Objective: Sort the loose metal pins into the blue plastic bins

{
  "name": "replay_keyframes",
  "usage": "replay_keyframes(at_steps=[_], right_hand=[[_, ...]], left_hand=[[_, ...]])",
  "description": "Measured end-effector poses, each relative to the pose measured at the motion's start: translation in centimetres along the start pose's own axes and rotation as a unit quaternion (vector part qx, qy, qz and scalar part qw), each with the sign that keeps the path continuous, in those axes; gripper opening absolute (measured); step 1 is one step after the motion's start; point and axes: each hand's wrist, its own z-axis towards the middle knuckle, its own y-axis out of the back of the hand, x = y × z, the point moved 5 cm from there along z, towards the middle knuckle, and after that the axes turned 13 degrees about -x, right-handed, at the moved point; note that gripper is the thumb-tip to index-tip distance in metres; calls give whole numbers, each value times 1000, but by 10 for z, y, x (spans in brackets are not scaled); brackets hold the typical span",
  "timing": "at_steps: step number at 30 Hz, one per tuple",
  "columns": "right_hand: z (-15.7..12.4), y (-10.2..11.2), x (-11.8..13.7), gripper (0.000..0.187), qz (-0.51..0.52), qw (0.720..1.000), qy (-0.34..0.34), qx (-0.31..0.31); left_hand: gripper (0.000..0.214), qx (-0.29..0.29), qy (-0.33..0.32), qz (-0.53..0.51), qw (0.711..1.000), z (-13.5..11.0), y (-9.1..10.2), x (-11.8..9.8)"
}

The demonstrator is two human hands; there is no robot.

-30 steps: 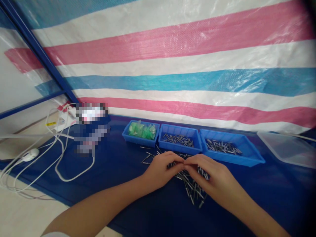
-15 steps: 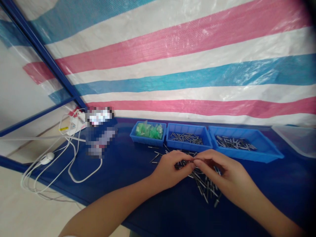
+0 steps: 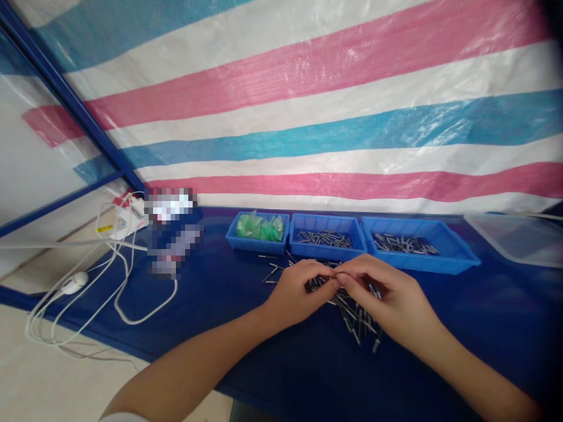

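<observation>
A loose pile of small metal pins (image 3: 358, 319) lies on the dark blue table (image 3: 246, 305). My left hand (image 3: 299, 293) and my right hand (image 3: 387, 299) rest over the pile, fingertips meeting in a pinch. What sits between the fingertips is too small to make out. Behind them stand three blue trays: the left tray (image 3: 257, 241) holds green pieces, the middle tray (image 3: 328, 247) and the right tray (image 3: 422, 259) hold metal pins.
White cables (image 3: 109, 287) and a white power strip (image 3: 127, 220) lie at the table's left. A clear plastic box (image 3: 519, 240) stands at the right. A striped pink, blue and white tarp (image 3: 308, 117) hangs behind the table.
My view has shifted a little. Both hands stay pinched together over the pin pile, with only small finger movements.
</observation>
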Motion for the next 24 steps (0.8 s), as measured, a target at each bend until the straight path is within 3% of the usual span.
replay_keyframes(at_steps=[7, 10, 12, 17, 21, 24], right_hand=[[-1, -2, -8, 12, -29, 1000, 6, 9], [4, 2, -11, 12, -77, 996, 39, 13], [11, 15, -14, 14, -134, 989, 64, -29], [29, 59, -38, 22, -350, 920, 58, -167], [34, 70, -68, 37, -495, 861, 41, -113], [33, 67, -71, 42, -528, 840, 53, -117]], left_hand=[[17, -57, 43, 21, 997, 2, 14, 1], [27, -21, 19, 57, 998, 3, 17, 0], [38, 21, -29, 126, 991, 2, 18, -2], [45, 95, -108, 307, 941, -5, 19, -6], [53, 107, -102, 358, 922, -11, 18, -12], [50, 112, -85, 396, 908, -12, 21, -17]])
